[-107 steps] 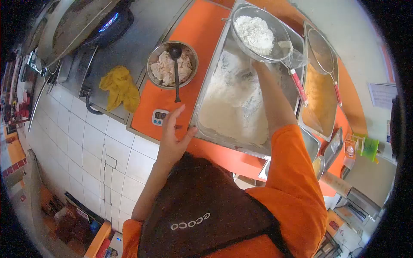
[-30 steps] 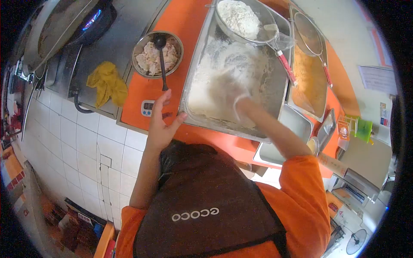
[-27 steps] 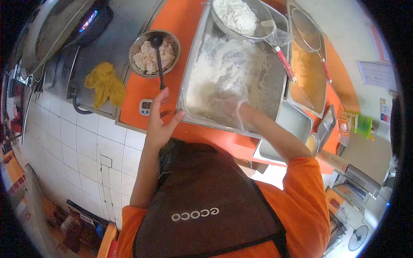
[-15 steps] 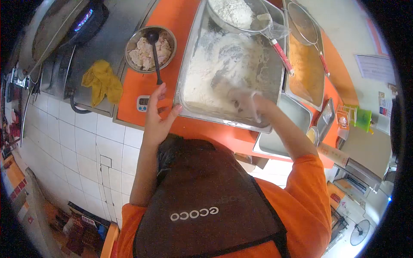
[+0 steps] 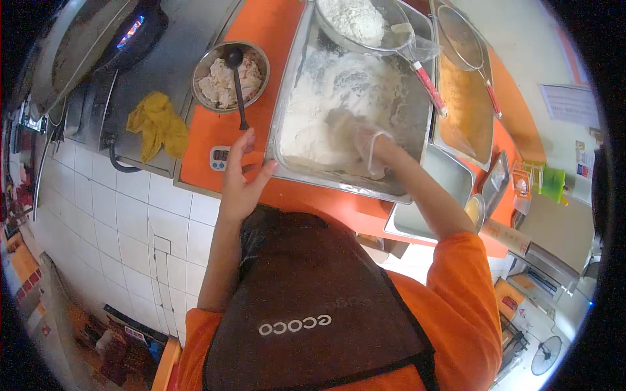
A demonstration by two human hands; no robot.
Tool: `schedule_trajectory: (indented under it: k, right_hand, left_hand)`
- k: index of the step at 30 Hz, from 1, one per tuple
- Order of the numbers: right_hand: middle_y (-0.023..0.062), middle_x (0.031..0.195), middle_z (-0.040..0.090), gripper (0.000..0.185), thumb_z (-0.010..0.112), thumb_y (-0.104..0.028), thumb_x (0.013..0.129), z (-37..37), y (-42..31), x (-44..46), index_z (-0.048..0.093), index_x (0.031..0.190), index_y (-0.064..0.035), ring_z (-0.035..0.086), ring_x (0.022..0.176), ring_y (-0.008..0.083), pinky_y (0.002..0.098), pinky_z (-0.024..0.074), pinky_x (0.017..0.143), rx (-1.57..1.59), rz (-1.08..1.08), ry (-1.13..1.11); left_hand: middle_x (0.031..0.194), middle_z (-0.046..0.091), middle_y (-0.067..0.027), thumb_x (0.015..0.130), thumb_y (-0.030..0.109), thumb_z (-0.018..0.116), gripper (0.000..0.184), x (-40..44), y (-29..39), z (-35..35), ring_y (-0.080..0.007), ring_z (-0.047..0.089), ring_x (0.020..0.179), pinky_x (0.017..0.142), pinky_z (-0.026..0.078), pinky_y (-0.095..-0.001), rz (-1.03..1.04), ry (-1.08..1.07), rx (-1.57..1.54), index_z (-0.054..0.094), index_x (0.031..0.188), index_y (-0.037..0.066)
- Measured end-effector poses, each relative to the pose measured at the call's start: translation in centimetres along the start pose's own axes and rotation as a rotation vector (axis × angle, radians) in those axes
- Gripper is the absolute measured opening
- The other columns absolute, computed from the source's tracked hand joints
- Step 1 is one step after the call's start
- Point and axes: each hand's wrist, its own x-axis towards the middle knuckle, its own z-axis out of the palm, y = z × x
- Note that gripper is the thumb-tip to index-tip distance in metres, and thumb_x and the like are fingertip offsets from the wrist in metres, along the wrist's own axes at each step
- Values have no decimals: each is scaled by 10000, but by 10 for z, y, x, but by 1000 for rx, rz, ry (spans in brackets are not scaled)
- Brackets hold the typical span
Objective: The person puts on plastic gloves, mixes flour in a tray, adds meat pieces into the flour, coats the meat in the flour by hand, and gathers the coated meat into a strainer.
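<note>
A brown apron [image 5: 319, 287] covers the wearer's front. Just beyond it, the left hand [image 5: 244, 176] is raised over the near edge of the orange desk [image 5: 277, 39], thumb and fingers spread and gripping nothing; whether the thumb touches the metal tray [image 5: 355, 188] beside it, I cannot tell. A small timer [image 5: 220, 158] lies next to that hand.

The right hand [image 5: 362, 137], in a clear glove, reaches from the right into white powder [image 5: 313, 114] spread inside the tray. Blur hides whether its fingers are clenched.

Left of the tray, 1 bowl [image 5: 204, 65] holds pale pieces and a black spoon [image 5: 238, 88]. Sieve 1 [image 5: 396, 14], heaped with powder, covers the tray's far end; sieve 2 [image 5: 460, 39] overlaps a tray of orange crumbs [image 5: 463, 98].

Further left, a yellow cloth [image 5: 158, 124] lies on the stove top [image 5: 189, 32], near a burner flame [image 5: 130, 32]. White tiles [image 5: 156, 195] run below; a paper [image 5: 570, 104] hangs on the wall [image 5: 515, 39].
</note>
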Motion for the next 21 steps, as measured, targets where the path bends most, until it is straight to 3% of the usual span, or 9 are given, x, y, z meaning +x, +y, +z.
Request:
schedule_trajectory:
  k: [3, 5, 6, 8, 10, 14, 16, 19, 21]
  right_hand:
    - [126, 1241, 623, 383, 563, -165, 940, 8, -41, 16, 584, 1307, -60, 574, 1174, 245, 352, 442, 1051, 974, 26, 31]
    - [104, 1156, 637, 314, 544, -173, 954, -3, -70, 35, 603, 1235, -48, 591, 1044, 240, 380, 465, 971, 1251, -95, 141]
    - [103, 1070, 649, 277, 557, -175, 931, -23, -83, 43, 629, 1157, -32, 602, 925, 255, 403, 480, 901, 1163, -228, 260]
    - [81, 970, 655, 248, 557, -180, 924, -29, -92, 65, 652, 1079, -11, 601, 797, 247, 412, 496, 823, 1258, -225, 291]
    - [39, 943, 643, 249, 531, -186, 955, -5, -86, 91, 646, 1078, -3, 579, 779, 203, 386, 496, 809, 1620, 65, 101]
    - [44, 1125, 642, 331, 434, -181, 1016, -32, -82, 81, 586, 1257, -12, 620, 994, 153, 310, 513, 855, 1656, 137, -32]
    - [34, 1068, 646, 318, 442, -157, 991, -51, -96, 69, 613, 1192, 21, 610, 939, 150, 340, 503, 847, 1655, 90, 90]
    - [102, 1229, 632, 395, 450, -246, 1021, -42, -80, 74, 554, 1307, 5, 592, 1125, 179, 346, 459, 977, 1958, 162, -109]
    - [139, 1307, 599, 462, 506, -259, 978, -20, -28, 80, 521, 1340, 27, 547, 1238, 235, 356, 410, 1063, 1166, -253, 232]
  left_hand:
    - [1441, 468, -170, 873, 253, 768, 748, 0, 1, 0, -283, 462, 1314, 1005, 450, -447, 11, -3, -3, 379, 1489, 82]
    - [1442, 467, -169, 873, 252, 768, 748, 0, 3, 0, -285, 461, 1315, 1004, 449, -447, 4, -7, -2, 379, 1490, 84]
    - [1443, 467, -167, 873, 250, 767, 748, 0, 4, 0, -285, 460, 1316, 1003, 448, -446, -8, -6, 1, 379, 1490, 84]
    - [1450, 463, -171, 876, 221, 761, 742, 0, 5, 0, -288, 456, 1327, 1009, 445, -434, -24, -6, 4, 373, 1493, 85]
    - [1461, 453, -183, 880, 165, 748, 734, 0, 2, 0, -291, 448, 1345, 1023, 441, -412, -36, -13, 5, 361, 1499, 85]
    - [1459, 456, -178, 879, 162, 752, 739, -1, 4, 1, -288, 444, 1347, 1021, 441, -403, -30, -6, 2, 360, 1501, 85]
    - [1461, 454, -176, 879, 159, 753, 742, -1, 10, 1, -288, 441, 1350, 1020, 441, -399, -28, -5, 7, 358, 1503, 86]
    - [1468, 448, -175, 874, 161, 760, 753, 0, 1, -1, -286, 442, 1347, 1012, 450, -398, -26, -9, 0, 356, 1505, 87]
    - [1440, 469, -168, 865, 201, 768, 754, 1, -3, -1, -288, 456, 1318, 997, 451, -429, -5, -4, -7, 371, 1497, 88]
